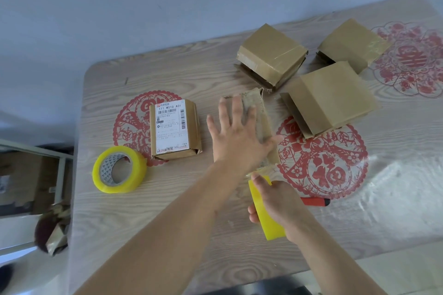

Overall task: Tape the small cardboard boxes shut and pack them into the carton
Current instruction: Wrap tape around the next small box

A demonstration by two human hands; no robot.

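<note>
1. Head view looks down on a pale wood-grain counter [167, 199] under a clear plastic sheet, with red paper-cut medallions [321, 163] showing on it beside and beyond the hands.
2. Beyond the right hand and toward its outer side sit three plain brown cardboard boxes: the nearest and biggest [330, 99] lies just past the fingertips of the left hand and to their right, a second [272, 54] stands farther back, and a third [352, 43] is farthest right.
3. Left of the left hand, close beside it, stands a small brown cardboard box with a white printed shipping label [173, 128] on top.
4. Under the left hand lies the small worn cardboard box being taped [260, 117], its rough top partly covered by the palm.
5. Farther left and nearer the person, a fat roll of yellow packing tape [119, 170] lies flat on the counter, well apart from both hands.
6. Left hand [237, 132] is spread flat, fingers straight, pressing down on the worn box.
7. Right hand [275, 201], just below the left, curls its fingers round a second yellow tape roll [266, 218]; a clear strip seems to run from it up to the box's near edge.
8. Just right of the right hand lies a red-handled cutter [316, 201], partly hidden by it.
</note>
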